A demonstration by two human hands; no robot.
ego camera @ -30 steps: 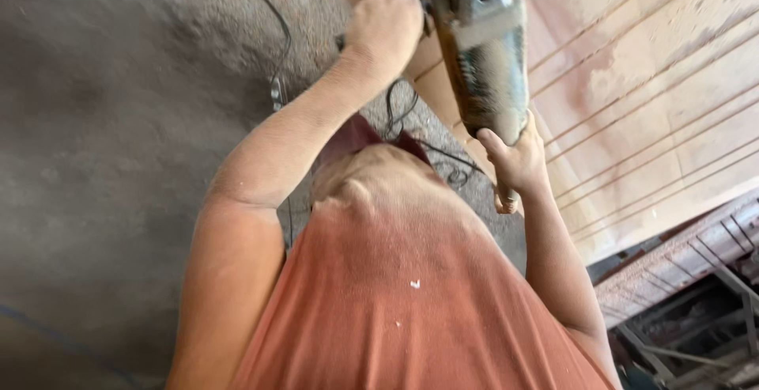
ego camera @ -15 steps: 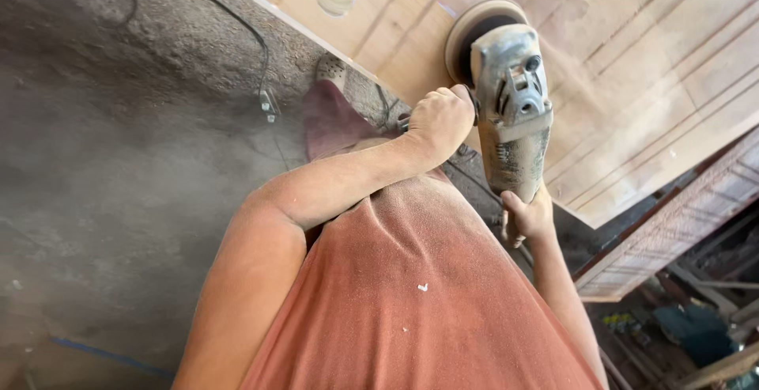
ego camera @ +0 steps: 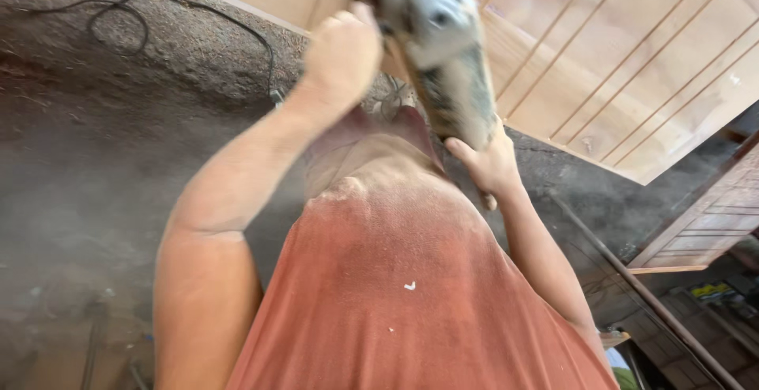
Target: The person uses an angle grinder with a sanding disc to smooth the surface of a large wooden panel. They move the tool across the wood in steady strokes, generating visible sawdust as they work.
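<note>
I look down my dust-covered orange shirt at a grey handheld power sander (ego camera: 439, 38), blurred with motion. My left hand (ego camera: 344, 54) grips its side near the front. My right hand (ego camera: 484, 164) holds the rear end of its body. The tool is over a large pale wooden panel (ego camera: 617, 50) with straight grooves running across it. The sanding disc is hidden at the top edge of the frame.
A black power cable (ego camera: 190, 14) loops over the dusty, sawdust-strewn ground at the upper left. A slatted wooden piece (ego camera: 708, 224) lies at the right, and a dark metal bar (ego camera: 648, 295) runs diagonally at the lower right.
The sander and both hands moved up and left in the frame, closer to the camera. The disc has left the view and the tool is blurred.
</note>
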